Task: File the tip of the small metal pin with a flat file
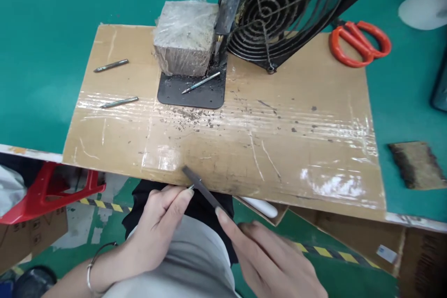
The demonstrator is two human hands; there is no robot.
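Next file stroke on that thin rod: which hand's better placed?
Right, I'd judge. The right hand grips the dark flat file, whose blade lies right by the thin rod. The left hand pinches that rod, so it seems better suited to steadying it.

Cardboard sheet (307, 149), brown pad (417, 165) on green table (70, 0)

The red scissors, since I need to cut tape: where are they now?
In the head view, the red scissors lie at the upper right, across the far right corner of the cardboard, beside the wire grille.
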